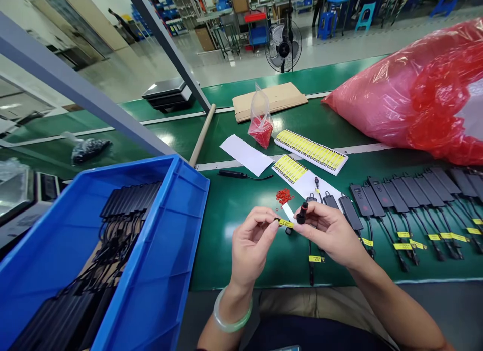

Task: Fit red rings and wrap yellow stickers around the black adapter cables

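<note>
Near the front edge of the desk point(226, 240), left of the row of units point(396, 195), the left hand point(249, 248) pinches a yellow label point(286, 223), thumb and fingertips close together; the right hand point(335, 235) grips a black plug point(303, 212) with a red ring, its thumb at the label's other end; whether the label is stuck down, I cannot tell. The work looks well under way: many units, spread toward the desk's right end, have yellow tags point(402, 246) on their cables; for some near the hands, tags are hard to make out; the crate point(181, 220) at the left holds more units point(130, 200), whose cables show no clear tags, so much seems left.

The units are flat, matt black oblongs with thin, bendy cables; the full label sheet point(311, 152) is glossy, while the partly bare one point(292, 170) looks half used; tiny rubbery red rings point(283, 196) lie heaped beyond the hands; the crate is smooth, ribbed blue plastic; the big pink bag point(381, 94), toward the far right corner, is thin, crinkled and shiny.
</note>
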### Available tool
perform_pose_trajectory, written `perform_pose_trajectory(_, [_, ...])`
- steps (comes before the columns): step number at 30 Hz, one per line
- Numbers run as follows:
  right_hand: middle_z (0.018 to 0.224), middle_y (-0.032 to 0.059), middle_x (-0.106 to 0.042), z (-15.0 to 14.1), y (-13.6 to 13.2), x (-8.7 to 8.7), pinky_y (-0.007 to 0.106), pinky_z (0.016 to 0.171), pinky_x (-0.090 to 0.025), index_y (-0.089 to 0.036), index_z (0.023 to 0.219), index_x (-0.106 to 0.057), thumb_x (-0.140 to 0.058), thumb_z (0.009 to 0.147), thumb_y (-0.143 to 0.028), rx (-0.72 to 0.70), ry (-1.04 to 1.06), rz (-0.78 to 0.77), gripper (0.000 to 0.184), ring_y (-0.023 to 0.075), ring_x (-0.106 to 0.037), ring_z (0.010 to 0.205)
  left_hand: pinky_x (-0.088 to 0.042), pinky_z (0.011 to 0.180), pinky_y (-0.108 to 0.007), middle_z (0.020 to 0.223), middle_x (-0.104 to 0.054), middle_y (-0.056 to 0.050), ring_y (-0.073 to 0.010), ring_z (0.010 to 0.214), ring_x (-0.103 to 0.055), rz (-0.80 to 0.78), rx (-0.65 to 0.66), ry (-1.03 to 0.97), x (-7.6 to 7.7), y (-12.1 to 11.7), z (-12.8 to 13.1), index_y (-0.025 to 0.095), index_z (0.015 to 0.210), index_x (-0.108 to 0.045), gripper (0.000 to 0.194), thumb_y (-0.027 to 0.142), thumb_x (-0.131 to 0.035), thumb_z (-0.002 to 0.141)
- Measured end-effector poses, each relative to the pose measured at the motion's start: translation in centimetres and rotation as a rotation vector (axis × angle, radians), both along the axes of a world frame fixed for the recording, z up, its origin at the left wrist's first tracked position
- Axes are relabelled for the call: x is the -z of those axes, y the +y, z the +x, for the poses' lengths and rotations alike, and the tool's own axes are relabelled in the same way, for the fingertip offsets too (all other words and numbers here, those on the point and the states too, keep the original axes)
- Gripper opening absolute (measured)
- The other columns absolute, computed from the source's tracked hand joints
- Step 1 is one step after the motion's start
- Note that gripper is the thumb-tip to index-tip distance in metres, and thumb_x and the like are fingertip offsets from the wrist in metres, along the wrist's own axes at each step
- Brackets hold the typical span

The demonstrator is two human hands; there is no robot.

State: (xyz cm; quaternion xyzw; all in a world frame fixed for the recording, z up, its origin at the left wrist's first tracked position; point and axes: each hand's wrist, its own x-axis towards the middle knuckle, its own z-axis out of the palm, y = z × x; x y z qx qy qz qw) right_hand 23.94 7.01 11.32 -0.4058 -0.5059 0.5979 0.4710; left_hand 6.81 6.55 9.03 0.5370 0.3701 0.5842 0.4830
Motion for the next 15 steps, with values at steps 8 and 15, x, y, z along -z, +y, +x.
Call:
perform_pose_trajectory(8, [0.082,-0.0008,-0.064,-0.6,-0.6,-0.8,0.022,0.073,-0.054,-0.021,0.084,-0.061,-0.067,0.083,-0.026,0.076,-0.102,0.043,0.008,0.0125,-0.063,0.077,-0.049,0.079,-0.028,0.095,-0.058,-0.004,-0.0162,0.090,-0.058,0.131,-0.039,0.167,-1.4,0.4,-1.1,0.020,0.087,-0.068,0.010,0.011,-0.063,0.087])
perform_pose_trajectory(15, [0.085,0.0019,-0.067,-0.9,-0.8,-0.7,0.026,0.072,-0.058,-0.020,0.091,-0.063,-0.066,0.085,-0.027,0.098,-0.117,0.088,0.009,0.0153,-0.067,0.078,-0.050,0.076,-0.031,0.090,-0.061,-0.006,-0.0181,0.087,-0.059,0.149,-0.062,0.177,-1.2,0.3,-1.5,0.020,0.090,-0.070,0.011,0.013,-0.063,0.087])
